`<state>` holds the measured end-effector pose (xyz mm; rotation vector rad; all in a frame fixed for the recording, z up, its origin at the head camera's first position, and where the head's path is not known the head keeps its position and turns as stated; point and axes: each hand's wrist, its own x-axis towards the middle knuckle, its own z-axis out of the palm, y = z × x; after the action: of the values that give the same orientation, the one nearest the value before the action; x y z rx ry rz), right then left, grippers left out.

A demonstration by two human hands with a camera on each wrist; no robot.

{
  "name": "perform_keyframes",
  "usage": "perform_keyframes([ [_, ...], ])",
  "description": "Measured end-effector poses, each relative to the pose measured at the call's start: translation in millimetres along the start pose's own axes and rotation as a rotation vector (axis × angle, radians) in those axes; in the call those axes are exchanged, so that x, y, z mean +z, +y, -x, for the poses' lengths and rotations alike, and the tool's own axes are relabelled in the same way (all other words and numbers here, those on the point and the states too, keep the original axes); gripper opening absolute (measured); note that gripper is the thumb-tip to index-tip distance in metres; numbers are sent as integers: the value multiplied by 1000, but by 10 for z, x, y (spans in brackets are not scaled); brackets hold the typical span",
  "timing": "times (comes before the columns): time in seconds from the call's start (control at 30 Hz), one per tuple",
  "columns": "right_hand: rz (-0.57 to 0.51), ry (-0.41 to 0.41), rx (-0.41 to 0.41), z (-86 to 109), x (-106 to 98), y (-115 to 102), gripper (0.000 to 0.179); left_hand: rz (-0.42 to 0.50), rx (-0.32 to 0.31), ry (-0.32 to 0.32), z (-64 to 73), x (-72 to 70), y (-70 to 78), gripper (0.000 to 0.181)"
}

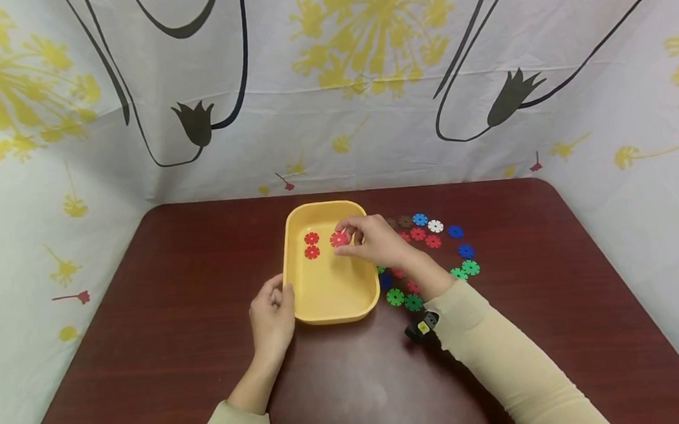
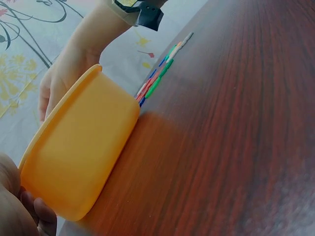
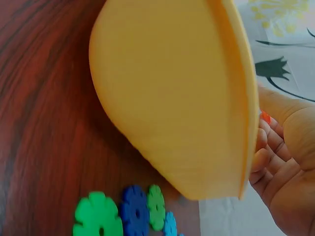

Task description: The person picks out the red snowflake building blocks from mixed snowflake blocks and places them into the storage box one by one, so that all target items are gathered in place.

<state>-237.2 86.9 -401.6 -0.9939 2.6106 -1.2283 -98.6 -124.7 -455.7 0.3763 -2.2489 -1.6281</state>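
A yellow plastic tray [image 1: 333, 297] stands on the table, with two red notched discs [image 1: 312, 252] lying inside it. Over the tray, my right hand [image 1: 370, 239] pinches another red notched disc [image 1: 338, 238] between thumb and fingers. In the right wrist view only a sliver of that red disc [image 3: 266, 117] shows past the tray wall. My left hand [image 1: 272, 316] grips the tray's left side near the front corner. The left wrist view shows its curled fingers [image 2: 45, 215] against the outside of the yellow wall [image 2: 83, 147].
To the right of the tray, several notched discs lie loose on the dark table [image 1: 205, 298]: green ones [image 1: 395, 297], blue ones [image 1: 455, 231], red ones [image 1: 433, 241], a white one [image 1: 436, 226] and a brown one [image 1: 405, 221]. A patterned cloth [image 1: 335, 141] hangs behind the table.
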Motion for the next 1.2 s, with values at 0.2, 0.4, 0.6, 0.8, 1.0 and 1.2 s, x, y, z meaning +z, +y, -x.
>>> perform_keyframes([
  [0.2,-5,-40,-41,-83,127,-49,31,-2,6,2,-5,3,1,29],
  [0.4,8,-89,-53,-163,238,-77,38,-3,10,5,-6,-3,3,29],
  [0.6,50,-89,-36,-224,316,-80,34,-12,9,3,-6,-1,-1,29],
  [0.8,85,-92,-19,-276,393,-92,32,-15,14,5,-10,-3,-3,29],
  [1.0,95,-116,14,-310,460,-105,30,-1,26,3,-19,2,-12,28],
  [1.2,111,-161,57,-332,512,-130,28,-1,24,5,-26,10,-15,27],
])
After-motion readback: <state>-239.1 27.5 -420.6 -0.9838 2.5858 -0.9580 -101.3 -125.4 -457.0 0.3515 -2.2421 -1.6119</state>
